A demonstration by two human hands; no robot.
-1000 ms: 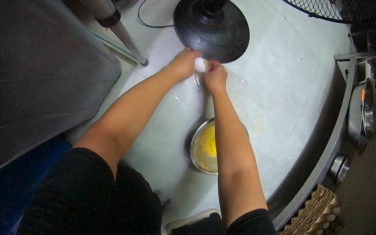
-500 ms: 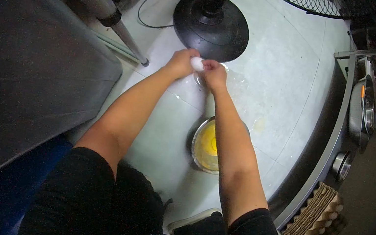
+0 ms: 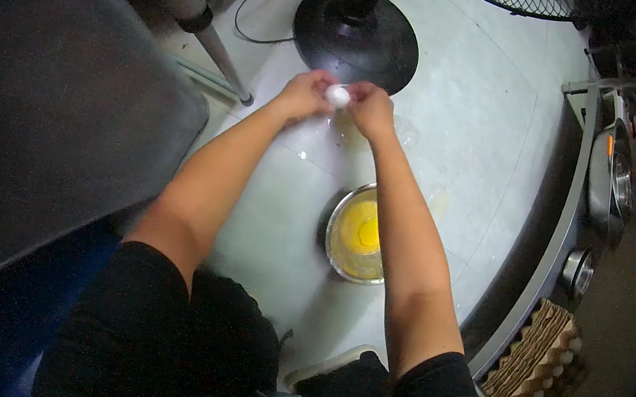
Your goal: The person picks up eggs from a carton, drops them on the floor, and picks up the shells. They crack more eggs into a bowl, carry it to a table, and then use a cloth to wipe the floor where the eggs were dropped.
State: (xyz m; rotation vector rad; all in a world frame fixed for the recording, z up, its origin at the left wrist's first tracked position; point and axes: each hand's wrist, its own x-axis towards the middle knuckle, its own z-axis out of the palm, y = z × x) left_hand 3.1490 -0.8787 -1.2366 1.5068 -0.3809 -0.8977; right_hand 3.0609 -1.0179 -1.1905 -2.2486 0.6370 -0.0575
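Note:
Between my two hands is a white egg (image 3: 337,97), a little blurred. My left hand (image 3: 307,97) has its fingers closed on the egg's left side. From the right, the fingers of my right hand (image 3: 369,108) grip the same egg. Below them, nearer to me, a round metal bowl (image 3: 335,259) stands on the floor with yellow egg in it; my right forearm hides its right edge. Wet, glossy spots show on the floor under the hands.
A fan's round black base (image 3: 356,37) stands just beyond my hands. At left are a grey surface (image 3: 89,110) and a metal leg (image 3: 222,65). On the right, a metal-edged shelf (image 3: 544,278) holds egg cartons (image 3: 531,360), a small metal bowl (image 3: 577,272) and pans.
Both hands have shifted slightly up and away with the egg between them. The bowl shows a little higher, with more of its yellow contents visible.

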